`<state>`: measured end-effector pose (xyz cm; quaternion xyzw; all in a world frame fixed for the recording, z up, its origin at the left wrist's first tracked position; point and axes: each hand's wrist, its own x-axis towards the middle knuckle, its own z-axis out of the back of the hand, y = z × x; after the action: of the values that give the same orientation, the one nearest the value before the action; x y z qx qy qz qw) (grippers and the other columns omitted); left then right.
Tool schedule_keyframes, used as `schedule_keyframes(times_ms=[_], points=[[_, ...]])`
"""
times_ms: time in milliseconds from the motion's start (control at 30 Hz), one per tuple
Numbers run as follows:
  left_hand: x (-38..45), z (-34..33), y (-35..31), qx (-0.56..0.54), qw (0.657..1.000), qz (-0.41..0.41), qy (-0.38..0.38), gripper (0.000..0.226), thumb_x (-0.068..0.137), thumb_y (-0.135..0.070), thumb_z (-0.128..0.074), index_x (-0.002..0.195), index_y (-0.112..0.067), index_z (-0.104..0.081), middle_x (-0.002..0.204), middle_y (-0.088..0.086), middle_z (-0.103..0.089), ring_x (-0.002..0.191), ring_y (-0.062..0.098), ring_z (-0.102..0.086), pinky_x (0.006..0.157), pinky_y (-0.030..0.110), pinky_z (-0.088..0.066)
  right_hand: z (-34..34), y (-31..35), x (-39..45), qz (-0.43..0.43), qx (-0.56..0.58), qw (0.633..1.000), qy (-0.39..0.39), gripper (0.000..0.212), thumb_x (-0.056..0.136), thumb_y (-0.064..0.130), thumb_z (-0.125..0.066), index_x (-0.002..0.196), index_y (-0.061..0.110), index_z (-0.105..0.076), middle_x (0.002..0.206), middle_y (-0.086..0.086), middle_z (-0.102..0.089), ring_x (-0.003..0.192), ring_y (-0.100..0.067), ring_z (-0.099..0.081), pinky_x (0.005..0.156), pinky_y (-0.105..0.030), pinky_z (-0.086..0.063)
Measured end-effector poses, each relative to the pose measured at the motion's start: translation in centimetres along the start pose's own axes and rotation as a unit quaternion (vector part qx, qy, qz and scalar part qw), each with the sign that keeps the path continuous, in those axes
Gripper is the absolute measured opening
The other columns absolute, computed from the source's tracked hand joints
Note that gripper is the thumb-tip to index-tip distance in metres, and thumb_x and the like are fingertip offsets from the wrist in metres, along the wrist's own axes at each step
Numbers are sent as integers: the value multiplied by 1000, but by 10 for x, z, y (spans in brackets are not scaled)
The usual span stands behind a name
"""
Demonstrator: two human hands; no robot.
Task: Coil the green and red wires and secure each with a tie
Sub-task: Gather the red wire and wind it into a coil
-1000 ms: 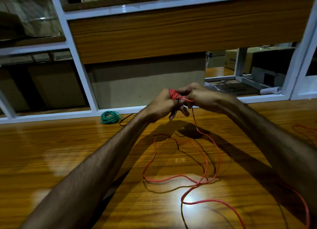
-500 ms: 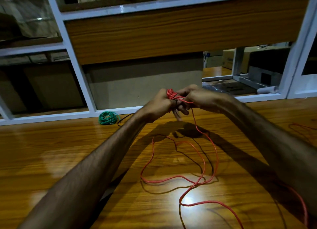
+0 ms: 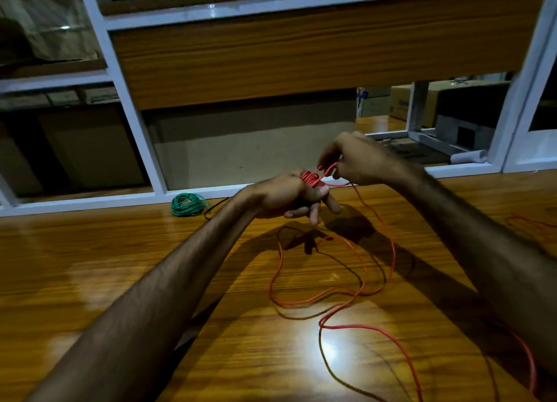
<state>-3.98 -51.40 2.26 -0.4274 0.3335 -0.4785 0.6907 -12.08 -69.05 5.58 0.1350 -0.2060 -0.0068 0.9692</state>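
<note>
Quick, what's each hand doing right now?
Left hand: grips the red wire coil.
Right hand: pinches the loose red wire strand feeding the coil.

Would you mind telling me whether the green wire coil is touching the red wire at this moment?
Apart. The head view shows the green wire coil lying alone by the white frame, with bare table separating it from the red wire.

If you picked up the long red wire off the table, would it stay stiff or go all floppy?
Probably floppy: the loose red wire lies in soft wandering loops on the table and hangs slack from the right hand. It likely bends easily, since it is wrapped in tight turns at the left hand. It looks thin, so probably light, and apt to tangle.
</note>
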Motion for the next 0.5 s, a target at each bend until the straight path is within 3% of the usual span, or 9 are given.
schedule_keyframes(times_ms=[100,167,267,333,400,500], points=[[-3,-4,-1,-108,992,1,66,41,110,-14,-37,108,4,-74,70,20,-65,32,5,-40,84,32,-53,0,2,-3,-8,-32,999,-33,26,94,8,-62,110,24,-75,104,6,-76,96,-10,-70,84,-42,-60],[-7,-7,-3,-214,969,-5,123,40,109,-11,-34,118,13,-64,63,12,-65,31,5,-42,84,24,-59,-1,6,-7,-5,-67,997,-48,25,95,13,-61,109,28,-75,102,8,-75,96,-12,-69,82,-42,-60],[-11,-11,-9,-438,876,-42,196,41,108,-8,-37,131,25,-45,75,30,-67,34,21,-47,85,37,-62,-10,1,-5,-1,-93,993,-67,15,99,26,-60,109,29,-70,95,6,-66,86,-16,-63,68,-35,-53],[-10,-6,-12,-464,867,-96,155,47,108,-16,-42,133,22,-49,85,24,-73,54,20,-67,91,29,-58,-23,-12,1,1,-109,993,-41,18,99,35,-56,113,28,-64,94,-2,-58,82,-25,-60,65,-39,-49],[-10,-2,-17,-473,860,-149,118,46,107,-22,-47,135,14,-58,99,20,-76,85,23,-77,92,25,-55,-34,-27,9,26,-100,995,-6,23,98,36,-50,115,26,-62,97,-8,-58,85,-33,-60,72,-48,-53],[-6,-1,-21,-543,822,-169,-3,48,107,-22,-47,134,15,-57,118,29,-72,104,34,-76,104,35,-52,-22,-1,-5,2,-83,995,53,14,97,16,-55,105,24,-63,97,6,-65,85,-15,-65,75,-40,-57]])
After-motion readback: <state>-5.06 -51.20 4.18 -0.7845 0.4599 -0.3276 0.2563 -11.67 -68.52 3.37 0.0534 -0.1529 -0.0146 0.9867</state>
